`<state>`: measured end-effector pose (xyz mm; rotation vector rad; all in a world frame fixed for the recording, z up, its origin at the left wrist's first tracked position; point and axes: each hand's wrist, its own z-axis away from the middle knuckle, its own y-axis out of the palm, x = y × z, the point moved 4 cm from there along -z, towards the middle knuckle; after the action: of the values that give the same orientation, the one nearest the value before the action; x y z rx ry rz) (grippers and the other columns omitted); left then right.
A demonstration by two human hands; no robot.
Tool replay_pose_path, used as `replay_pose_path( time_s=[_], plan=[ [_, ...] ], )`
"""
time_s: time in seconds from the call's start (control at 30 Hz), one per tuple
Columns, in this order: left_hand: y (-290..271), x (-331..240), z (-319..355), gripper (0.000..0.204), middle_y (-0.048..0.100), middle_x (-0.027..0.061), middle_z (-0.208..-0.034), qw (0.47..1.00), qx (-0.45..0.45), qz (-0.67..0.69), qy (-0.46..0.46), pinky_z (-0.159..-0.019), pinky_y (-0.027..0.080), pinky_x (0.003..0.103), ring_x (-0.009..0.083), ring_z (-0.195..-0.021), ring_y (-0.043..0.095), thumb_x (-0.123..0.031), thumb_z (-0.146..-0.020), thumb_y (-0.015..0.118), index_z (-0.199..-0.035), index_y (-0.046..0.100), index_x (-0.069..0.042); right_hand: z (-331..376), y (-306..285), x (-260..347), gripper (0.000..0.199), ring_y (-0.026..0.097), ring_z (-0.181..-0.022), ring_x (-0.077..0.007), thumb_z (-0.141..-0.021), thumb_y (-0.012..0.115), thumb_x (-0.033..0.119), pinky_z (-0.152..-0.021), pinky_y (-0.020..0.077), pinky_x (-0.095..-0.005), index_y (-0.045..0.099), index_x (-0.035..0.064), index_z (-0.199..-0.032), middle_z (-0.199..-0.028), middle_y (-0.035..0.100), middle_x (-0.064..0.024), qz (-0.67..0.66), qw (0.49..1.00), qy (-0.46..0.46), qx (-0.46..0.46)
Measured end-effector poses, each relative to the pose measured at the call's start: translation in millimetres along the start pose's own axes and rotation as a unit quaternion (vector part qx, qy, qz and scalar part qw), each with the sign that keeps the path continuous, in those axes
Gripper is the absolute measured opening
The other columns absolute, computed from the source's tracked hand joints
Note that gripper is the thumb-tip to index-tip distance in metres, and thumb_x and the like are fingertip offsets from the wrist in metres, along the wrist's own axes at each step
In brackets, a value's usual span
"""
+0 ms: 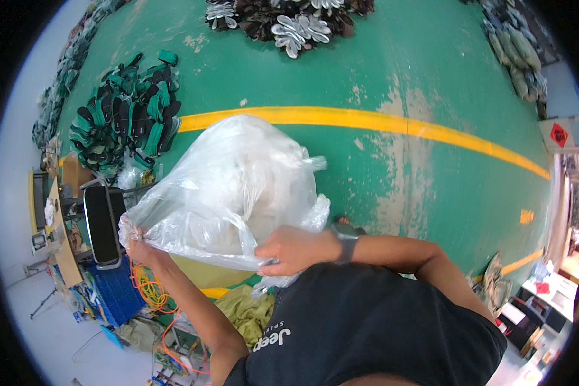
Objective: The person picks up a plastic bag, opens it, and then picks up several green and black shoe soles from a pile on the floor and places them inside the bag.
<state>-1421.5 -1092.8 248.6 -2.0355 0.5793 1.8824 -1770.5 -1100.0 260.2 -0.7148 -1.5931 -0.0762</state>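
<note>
- one translucent plastic bag (pixel 251 174), large, puffed out, in front of the person's torso, above the green floor (pixel 347 77); contents indistinct.
- left hand (pixel 143 249): pinching the bag's gathered left corner.
- right hand (pixel 286 251): fingers closed on the bag's near edge; dark watch (pixel 346 244) at the wrist.
- one yellow line (pixel 367 120), floor marking, running beyond the bag.
- one pile, green and black bundles (pixel 132 106), left of the bag, farther off.
- one heap, silver and dark pieces (pixel 296 29), well apart, at the far side.
- one olive cloth (pixel 248 310), beside the left forearm.

Free passage exists over the green floor (pixel 469 212) right of the translucent bag (pixel 251 174), which obstructs forward travel; a black-topped metal frame (pixel 101 222) restricts clearance left.
</note>
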Motion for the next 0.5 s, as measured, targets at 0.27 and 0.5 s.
replay_pose_path(
  time_s=[0.27,0.5],
  plan=[
    [119,192,-169,0.029,0.060,0.0036,-0.077,0.992,-0.081,0.038,-0.087,-0.050,0.038,0.022,0.0096,-0.059,0.051,0.006,-0.071,0.048,-0.095,0.062,0.004,-153,-91,-207,0.024,0.056,-0.067,-0.0385,-0.077,0.057,0.029,-0.059,0.0441,-0.0461,0.057,0.0046,-0.077,-0.069,0.056,-0.0190,0.156,0.978,0.127,0.056],
    [235,214,-377,0.026,0.060,0.0076,-0.081,0.974,-0.144,0.106,-0.138,-0.056,0.042,0.023,0.0127,-0.062,0.053,0.005,-0.074,0.050,-0.098,0.058,0.006,-402,-278,-282,0.015,0.051,-0.056,-0.0244,-0.069,0.061,0.011,-0.054,0.0419,-0.0368,0.053,0.0008,-0.075,-0.065,0.051,-0.0169,0.132,0.972,0.138,-0.139]
  ],
)
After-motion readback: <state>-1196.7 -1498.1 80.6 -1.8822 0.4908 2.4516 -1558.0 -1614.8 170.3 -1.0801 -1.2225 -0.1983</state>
